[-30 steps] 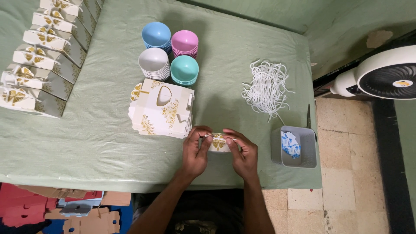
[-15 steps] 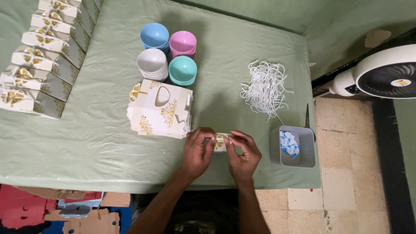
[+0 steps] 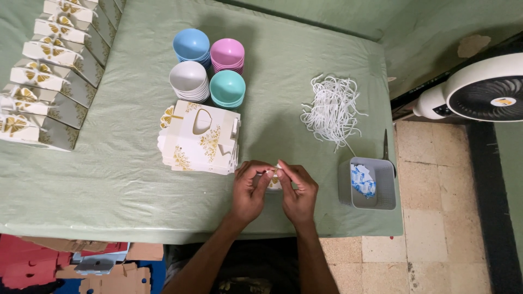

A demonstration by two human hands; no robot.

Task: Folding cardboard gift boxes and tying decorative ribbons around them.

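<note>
Covering most of the view, the table [image 3: 98, 185] wears a pale green cloth. Along its far left edge stands a row of folded gift boxes [image 3: 41, 76] with gold butterflies. Four stacks of small bowls [image 3: 208, 68], blue, pink, white and teal, sit near the middle, and a pile of flat box blanks [image 3: 199, 137] lies just below them. A tangle of white cords [image 3: 332, 109] lies to the right, above a grey tray [image 3: 376, 198]. Near the front edge, the left hand [image 3: 249, 193] and right hand [image 3: 298, 195] meet, their fingers pinching a small white and gold card piece [image 3: 273, 182] between them, just above the cloth.
</note>
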